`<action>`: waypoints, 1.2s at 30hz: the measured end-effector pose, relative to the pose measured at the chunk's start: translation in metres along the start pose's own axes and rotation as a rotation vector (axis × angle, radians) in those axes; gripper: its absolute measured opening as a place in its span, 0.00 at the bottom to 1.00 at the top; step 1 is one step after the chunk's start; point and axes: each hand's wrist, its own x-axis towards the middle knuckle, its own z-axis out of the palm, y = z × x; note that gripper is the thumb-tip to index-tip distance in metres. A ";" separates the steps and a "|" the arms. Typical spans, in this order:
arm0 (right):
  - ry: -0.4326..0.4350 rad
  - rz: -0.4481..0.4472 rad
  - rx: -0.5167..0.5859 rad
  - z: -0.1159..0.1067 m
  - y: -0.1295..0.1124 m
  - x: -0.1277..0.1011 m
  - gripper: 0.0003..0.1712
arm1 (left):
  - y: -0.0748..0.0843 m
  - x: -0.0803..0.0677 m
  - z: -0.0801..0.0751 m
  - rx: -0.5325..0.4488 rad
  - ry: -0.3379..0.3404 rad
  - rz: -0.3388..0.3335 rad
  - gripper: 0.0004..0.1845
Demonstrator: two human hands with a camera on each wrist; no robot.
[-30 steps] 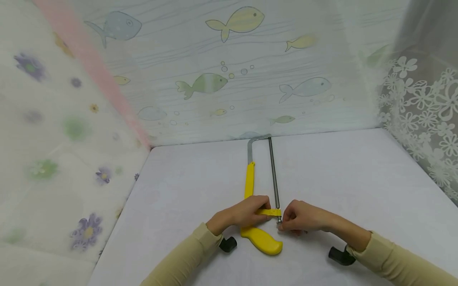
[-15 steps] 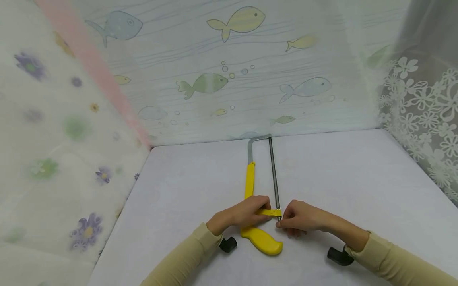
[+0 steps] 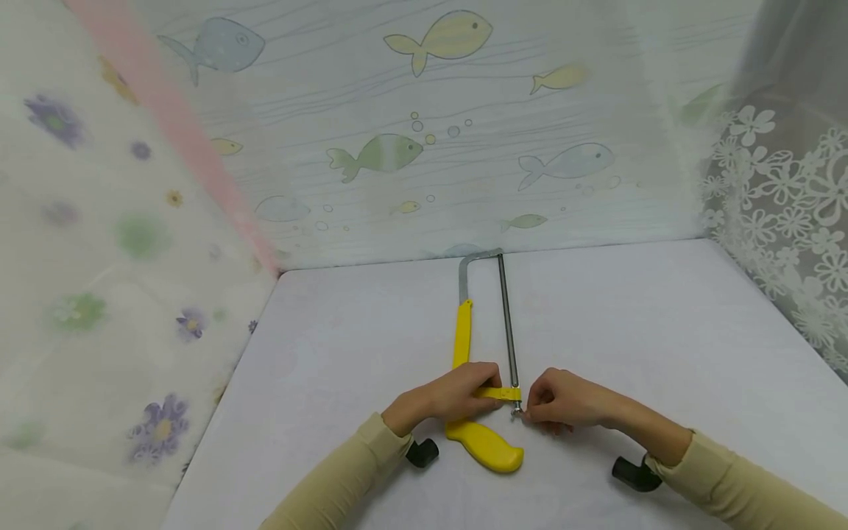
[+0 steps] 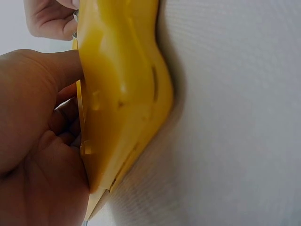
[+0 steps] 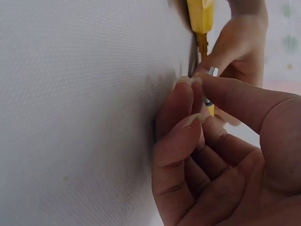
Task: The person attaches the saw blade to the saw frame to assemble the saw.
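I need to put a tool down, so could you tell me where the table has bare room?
Bare table lies right of the hacksaw, and left of it toward the wall. It is crowded where the left hand and right hand meet.

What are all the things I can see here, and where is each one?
hacksaw: one, yellow handle with grey metal frame and blade, flat on the table's middle.
nut: one, silvery, at the blade's near end.
table: one, white.
curtains: several, pale with fish and flower prints, around the table.
left hand: one, grips the hacksaw near its handle.
right hand: one, pinches the nut.
sleeves: two, beige.
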 end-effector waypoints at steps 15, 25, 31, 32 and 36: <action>-0.040 -0.014 0.045 0.004 -0.003 0.003 0.18 | 0.000 0.000 0.000 0.011 0.004 0.018 0.06; -0.023 0.018 0.043 0.005 -0.007 0.003 0.21 | -0.001 0.001 -0.001 0.011 -0.003 0.025 0.06; -0.020 0.020 0.031 0.005 -0.007 0.003 0.21 | -0.002 0.001 0.000 0.015 -0.002 0.027 0.06; -0.020 0.020 0.030 0.004 -0.007 0.003 0.21 | -0.003 0.001 0.000 0.012 -0.003 0.025 0.06; -0.022 0.016 0.020 0.004 -0.007 0.002 0.20 | -0.002 0.001 0.001 0.003 -0.005 0.020 0.06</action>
